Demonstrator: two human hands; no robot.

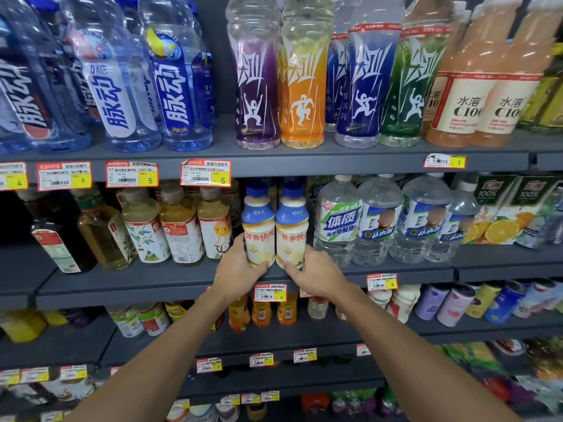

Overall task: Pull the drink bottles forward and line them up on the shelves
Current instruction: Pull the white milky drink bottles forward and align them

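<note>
Together we gripped two milk bottles labelled 营养快线 mid-shelf: our left hand (240, 271) clasped the left bottle (259, 228), our right hand (316, 274) the right bottle (291, 228); at two o'clock stood 体质 water (338, 223).

We see left hand (240, 269) gripping left milk bottle (259, 229), right hand (316, 272) gripping right milk bottle (292, 229), upright, side by side, middle shelf (122, 287).

Price-tag (270, 292) print is too small to read; top-shelf bottles (304, 71) lose their caps at the frame edge.
</note>
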